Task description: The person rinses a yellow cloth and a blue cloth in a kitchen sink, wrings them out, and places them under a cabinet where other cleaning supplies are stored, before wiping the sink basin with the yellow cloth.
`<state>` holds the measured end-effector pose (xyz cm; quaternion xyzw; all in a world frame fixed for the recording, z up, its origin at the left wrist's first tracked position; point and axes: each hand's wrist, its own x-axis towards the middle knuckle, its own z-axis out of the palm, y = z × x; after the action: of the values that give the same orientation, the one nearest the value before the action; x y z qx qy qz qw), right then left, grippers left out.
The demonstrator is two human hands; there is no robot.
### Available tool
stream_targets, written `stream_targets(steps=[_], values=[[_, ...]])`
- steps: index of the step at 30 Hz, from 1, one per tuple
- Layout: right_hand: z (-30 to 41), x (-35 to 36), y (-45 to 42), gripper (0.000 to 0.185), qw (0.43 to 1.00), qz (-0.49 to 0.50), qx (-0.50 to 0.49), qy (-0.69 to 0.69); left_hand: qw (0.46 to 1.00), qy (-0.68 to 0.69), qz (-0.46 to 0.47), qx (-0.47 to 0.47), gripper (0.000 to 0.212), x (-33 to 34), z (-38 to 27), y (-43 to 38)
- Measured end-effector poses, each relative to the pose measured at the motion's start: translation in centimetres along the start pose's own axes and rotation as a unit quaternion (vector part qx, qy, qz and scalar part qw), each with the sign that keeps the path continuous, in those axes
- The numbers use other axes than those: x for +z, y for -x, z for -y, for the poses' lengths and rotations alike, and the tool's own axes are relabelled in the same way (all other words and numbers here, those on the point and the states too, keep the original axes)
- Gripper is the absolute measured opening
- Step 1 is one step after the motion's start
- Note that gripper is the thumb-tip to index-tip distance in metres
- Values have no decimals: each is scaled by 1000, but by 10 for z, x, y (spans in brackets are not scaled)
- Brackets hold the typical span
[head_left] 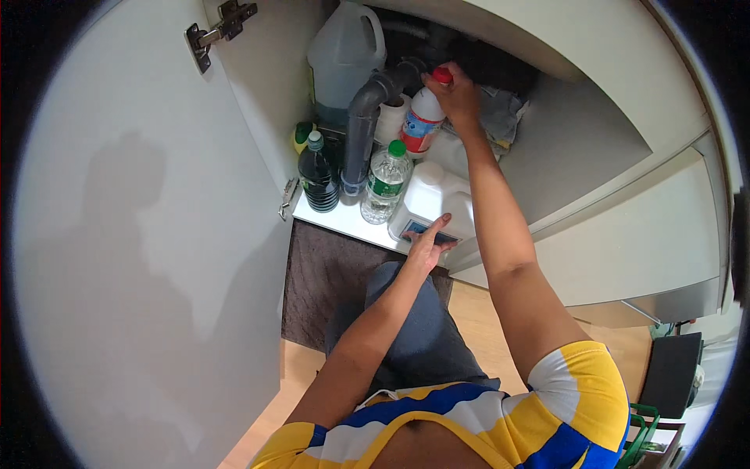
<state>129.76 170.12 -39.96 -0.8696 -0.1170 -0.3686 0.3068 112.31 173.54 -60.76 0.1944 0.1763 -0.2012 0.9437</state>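
Inside an open cabinet, my right hand [459, 97] grips a white plastic bottle [426, 111] by its neck, just under the red cap. My left hand [429, 243] is at the front of a white plastic jug [430, 190], fingers spread against its label, with nothing grasped. Left of the jug stands a clear plastic bottle [385, 186] with a green cap. A dark bottle [319, 176] with a light cap stands further left, beyond the grey drain pipe [361, 117]. White rolls [391, 120] are partly hidden behind the pipe.
A large translucent jug [345, 64] stands at the back left, near a yellow and green container [303, 136]. Folded grey cloths [501, 114] lie at the back right. The hinged cabinet door [146, 234] stands open at left. A dark mat [322, 281] covers floor before the cabinet.
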Motion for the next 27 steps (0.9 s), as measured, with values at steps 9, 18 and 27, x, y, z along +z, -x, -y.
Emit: stream_targets(steps=[9,18,27], values=[[24,-34,31,60,993,-8,118,-5,986,-130,-74,-69,119,5,-30,34],[50,23,56,33,967,226,22,119,966,-166,-111,162,73,-10,-55,75],[55,69,51,24,947,279,82,138,950,-238,-79,184,51,4,-74,134]])
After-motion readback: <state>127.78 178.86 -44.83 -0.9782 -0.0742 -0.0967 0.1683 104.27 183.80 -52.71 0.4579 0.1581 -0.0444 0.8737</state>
